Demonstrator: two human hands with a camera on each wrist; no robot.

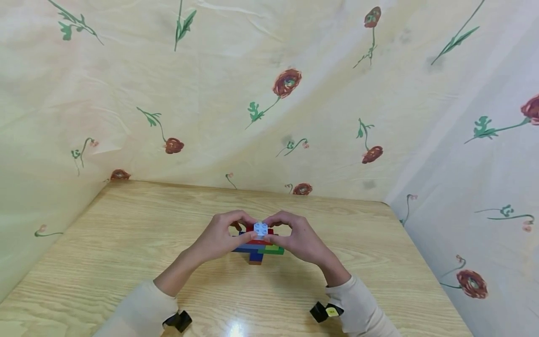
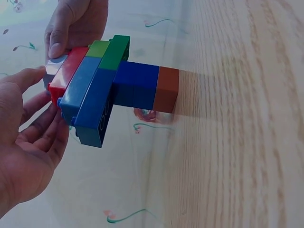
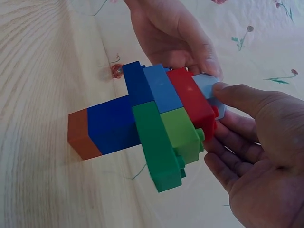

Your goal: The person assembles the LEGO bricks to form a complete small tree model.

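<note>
On the table, both hands' grips pinch the white brick; undersides hidden.

Bare worktop open to left, right and front of the brick stack. Stack top closed in by both hands: left hand, right hand, fingertips meeting over white brick. Far edge and both sides walled by flowered cloth.

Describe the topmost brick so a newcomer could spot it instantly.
On the wooden table, both hands meet over a multicoloured brick tower. On its top, above the red layer, sits the pale grey-white brick, pinched between both thumbs; it is the only colourless piece.
</note>
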